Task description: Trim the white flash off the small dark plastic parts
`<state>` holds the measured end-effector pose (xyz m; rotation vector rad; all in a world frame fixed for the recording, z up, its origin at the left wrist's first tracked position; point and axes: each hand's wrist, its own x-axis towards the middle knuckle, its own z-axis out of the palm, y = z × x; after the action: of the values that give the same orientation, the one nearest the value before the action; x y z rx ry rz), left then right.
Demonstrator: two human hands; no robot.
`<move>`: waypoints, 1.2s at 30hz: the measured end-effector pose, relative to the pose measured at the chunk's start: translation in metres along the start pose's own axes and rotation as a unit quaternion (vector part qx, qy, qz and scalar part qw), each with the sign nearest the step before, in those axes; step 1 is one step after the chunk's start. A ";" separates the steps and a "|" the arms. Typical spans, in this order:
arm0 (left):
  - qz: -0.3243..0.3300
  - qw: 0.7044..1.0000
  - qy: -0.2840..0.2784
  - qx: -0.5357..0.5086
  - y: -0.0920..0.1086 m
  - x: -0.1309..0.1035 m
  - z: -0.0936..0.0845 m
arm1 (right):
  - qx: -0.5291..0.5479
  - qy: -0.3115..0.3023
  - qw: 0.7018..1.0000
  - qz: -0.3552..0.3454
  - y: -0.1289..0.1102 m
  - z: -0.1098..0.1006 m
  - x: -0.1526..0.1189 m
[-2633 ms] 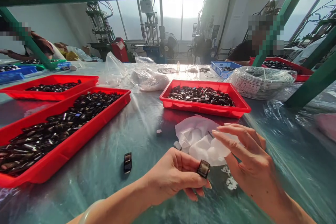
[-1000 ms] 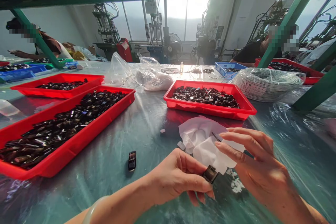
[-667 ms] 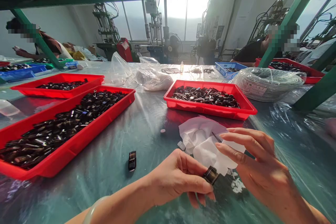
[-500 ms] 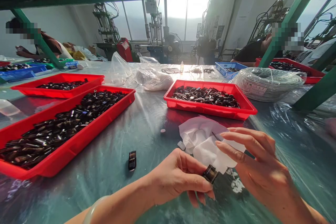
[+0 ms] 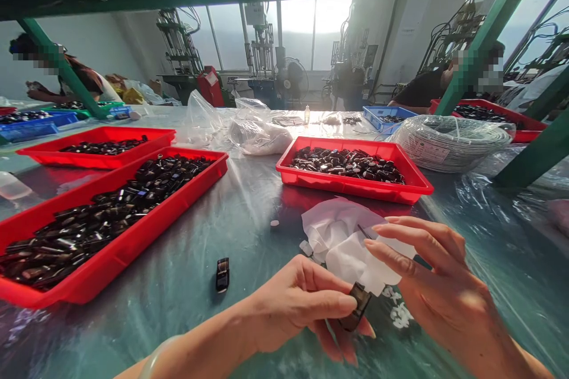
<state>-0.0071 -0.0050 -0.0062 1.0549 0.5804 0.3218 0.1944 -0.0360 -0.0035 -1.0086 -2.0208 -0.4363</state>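
Note:
My left hand [image 5: 306, 296] pinches a small glossy dark-brown plastic piece [image 5: 358, 307] between thumb and fingers. To its right, my right hand [image 5: 438, 275] is raised with its fingers curved, holding a thin dark pointed tool [image 5: 363, 230]; only the tip shows, so its kind is unclear. Beneath that tip lie crumpled white sheets [image 5: 340, 231]. Small white bits [image 5: 400, 315] are scattered on the table between my hands. Another dark plastic piece [image 5: 223, 275] lies by itself left of my left hand.
A long red tray [image 5: 133, 235] heaped with dark pieces stands at the left, another red tray [image 5: 351, 185] ahead. Behind are clear plastic bags [image 5: 260, 130] and a wrapped coil [image 5: 448, 145]. A green post [image 5: 533, 151] rises at right. Two people sit across the table.
My left hand has turned the dark plastic piece, so a broader face of it shows, and its lower fingers have shifted. My right hand has stayed nearly still.

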 end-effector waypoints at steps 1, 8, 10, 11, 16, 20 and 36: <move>0.000 1.000 -0.005 -0.006 0.001 0.000 0.000 | -0.001 0.001 1.000 -0.001 0.001 0.000 0.000; -0.006 0.999 0.040 -0.021 0.001 0.000 0.004 | -0.003 -0.008 1.000 0.001 0.000 -0.001 -0.002; -0.005 0.997 0.070 -0.032 -0.001 0.002 0.005 | -0.004 0.002 1.000 -0.004 -0.002 -0.001 -0.001; -0.003 0.996 0.079 -0.037 -0.003 0.003 0.005 | -0.004 0.007 1.000 -0.005 -0.002 -0.001 0.000; 0.000 0.993 0.109 -0.042 -0.007 0.005 0.005 | -0.013 0.015 1.000 -0.001 -0.005 0.001 0.002; 0.001 0.992 0.123 -0.038 -0.006 0.006 0.006 | -0.034 0.015 0.999 -0.003 -0.005 0.003 0.001; 0.011 0.990 0.134 -0.050 -0.005 0.005 0.009 | -0.009 0.016 1.000 -0.008 -0.002 0.002 -0.003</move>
<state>0.0017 -0.0114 -0.0093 0.9273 0.7859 0.5119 0.1923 -0.0375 -0.0070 -0.9912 -2.0007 -0.4772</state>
